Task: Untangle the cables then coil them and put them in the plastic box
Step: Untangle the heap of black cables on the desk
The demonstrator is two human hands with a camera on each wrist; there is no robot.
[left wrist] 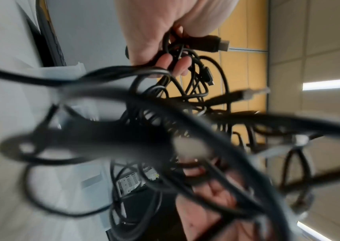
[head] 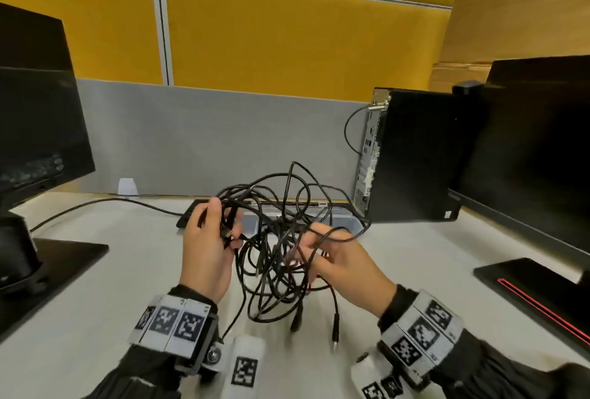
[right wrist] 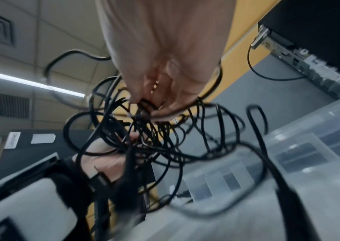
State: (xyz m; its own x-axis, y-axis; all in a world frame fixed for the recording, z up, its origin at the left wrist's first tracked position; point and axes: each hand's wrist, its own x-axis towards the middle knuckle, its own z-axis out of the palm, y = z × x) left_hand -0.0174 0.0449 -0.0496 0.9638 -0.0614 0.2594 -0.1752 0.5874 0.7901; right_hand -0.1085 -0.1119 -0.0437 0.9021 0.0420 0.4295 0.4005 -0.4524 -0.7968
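A tangle of black cables point(head: 281, 239) hangs in the air between two hands, lifted above a pale desk point(head: 95, 271), with its lowest loops and three loose plug ends dangling just over the desk top; how many separate cables make up the knot cannot be counted. The left hand point(head: 207, 248) has its fingers curled round a bunch of strands on the left side of the tangle, and the left wrist view shows one flat plug point(left wrist: 212, 43) poking out past the thumb. The right hand point(head: 344, 264) holds the right side of the knot, thumb and fingers drawn together round a few strands, with one loop riding over the back of the fingers. Behind the tangle lies one clear plastic box point(head: 338, 219) on the desk, partly hidden by the loops; the cables are outside it. A black keyboard point(head: 191, 213) sits just left of the box, its own lead running off to the left. There are two dark monitors, one monitor point(head: 35, 117) at the left edge and the other monitor point(head: 539, 159) at the right, and one black computer tower point(head: 415, 156) stands upright between the box and the right screen. Both wrists wear grey bands printed with black square markers, and two white marked cylinders show near them
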